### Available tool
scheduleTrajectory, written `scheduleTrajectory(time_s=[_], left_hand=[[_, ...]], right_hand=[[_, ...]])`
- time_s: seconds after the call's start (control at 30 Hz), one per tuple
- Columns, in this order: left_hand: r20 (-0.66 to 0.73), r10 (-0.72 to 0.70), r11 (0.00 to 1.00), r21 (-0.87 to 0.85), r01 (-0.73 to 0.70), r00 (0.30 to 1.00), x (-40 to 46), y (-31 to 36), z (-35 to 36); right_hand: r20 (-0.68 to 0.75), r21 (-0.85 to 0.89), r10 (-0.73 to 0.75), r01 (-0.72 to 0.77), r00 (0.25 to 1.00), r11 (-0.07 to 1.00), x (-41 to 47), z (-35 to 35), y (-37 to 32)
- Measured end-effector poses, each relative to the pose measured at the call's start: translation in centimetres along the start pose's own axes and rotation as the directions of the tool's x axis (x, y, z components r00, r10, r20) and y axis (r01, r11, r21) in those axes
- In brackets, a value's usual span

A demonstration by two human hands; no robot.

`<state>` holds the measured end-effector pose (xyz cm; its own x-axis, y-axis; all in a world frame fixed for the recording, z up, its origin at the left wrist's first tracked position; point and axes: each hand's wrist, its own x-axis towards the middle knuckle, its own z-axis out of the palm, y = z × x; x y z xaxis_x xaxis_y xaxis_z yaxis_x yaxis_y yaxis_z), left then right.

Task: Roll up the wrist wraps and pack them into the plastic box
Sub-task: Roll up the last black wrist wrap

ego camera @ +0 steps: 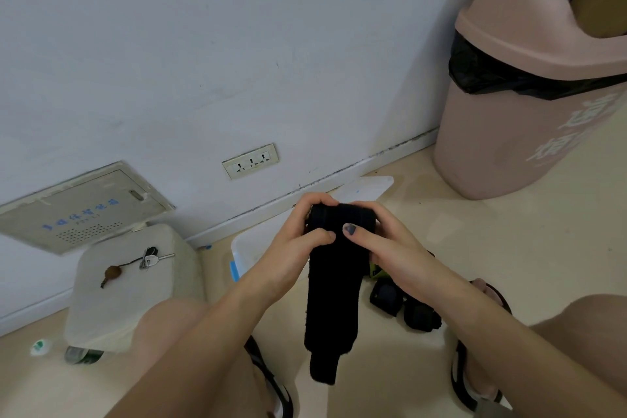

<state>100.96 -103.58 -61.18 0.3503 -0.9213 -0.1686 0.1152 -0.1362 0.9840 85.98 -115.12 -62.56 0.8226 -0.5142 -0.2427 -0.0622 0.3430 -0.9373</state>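
Both hands meet just below the middle of the frame, closed around the top of a black wrist wrap [334, 282]. The left hand [298, 241] curls its fingers over the rolled end from the left, thumb pressed on the near face; the right hand [380, 244] mirrors it, thumb with a dark-painted nail laid across the front. The hold looks meant to keep the started roll tight while the thumbs turn it, and the rest of the wrap hangs free toward the lower centre so that its own weight keeps it straight and feeds the roll evenly.

Behind the hands, partly hidden by the forearms, sits the clear plastic box [244, 248] on the floor, with what I take to be its lid [366, 188] lying just beyond, toward the wall; the view there is pale and washed out, so the box's contents cannot be made out. It sits close in front, which keeps the drop short once a roll is done.

To the lower right of the hands, on the floor between the person's sandalled feet, lie other rolled wraps [403, 307], dark bundles side by side, apparently waiting to be packed.

Further out, a white stool [129, 288] at the left carries keys [149, 258], and a pink bin [529, 85] fills the upper right.
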Motion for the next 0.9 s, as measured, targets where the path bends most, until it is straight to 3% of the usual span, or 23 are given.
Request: scheduleTrajectory(time_s=[0.17, 0.33, 0.5, 0.63, 0.77, 0.9], left_hand=[[-0.004, 0.011, 0.997, 0.071, -0.011, 1.0, -0.15, -0.1, 0.34], [-0.006, -0.121, 0.992, 0.021, 0.121, 0.993, 0.04, -0.07, 0.74], [0.015, -0.108, 0.994, 0.018, 0.108, 0.994, -0.03, 0.48, 0.61], [0.022, -0.098, 0.995, -0.016, 0.099, 0.995, -0.07, 0.43, 0.49], [0.022, -0.078, 0.996, -0.042, 0.079, 0.997, -0.02, 0.34, 0.54], [0.02, -0.069, 0.996, -0.055, 0.07, 0.997, -0.03, 0.26, 0.65]], right_hand=[[-0.045, 0.007, -0.06, 0.06, 0.997, 0.998, -0.08, -0.03, 0.08], [-0.05, -0.023, -0.118, 0.117, 0.992, 0.993, -0.37, -0.15, -0.19], [-0.024, -0.039, -0.147, 0.146, 0.989, 0.989, -0.58, -0.48, -0.52], [0.024, -0.094, -0.08, 0.082, 0.996, 0.992, -0.53, -0.73, -0.62], [0.006, 0.035, 0.045, -0.045, 0.999, 0.998, -0.56, -0.23, -0.74], [-0.064, 0.048, 0.009, -0.006, 0.998, 0.999, -0.46, 0.09, -0.68]])
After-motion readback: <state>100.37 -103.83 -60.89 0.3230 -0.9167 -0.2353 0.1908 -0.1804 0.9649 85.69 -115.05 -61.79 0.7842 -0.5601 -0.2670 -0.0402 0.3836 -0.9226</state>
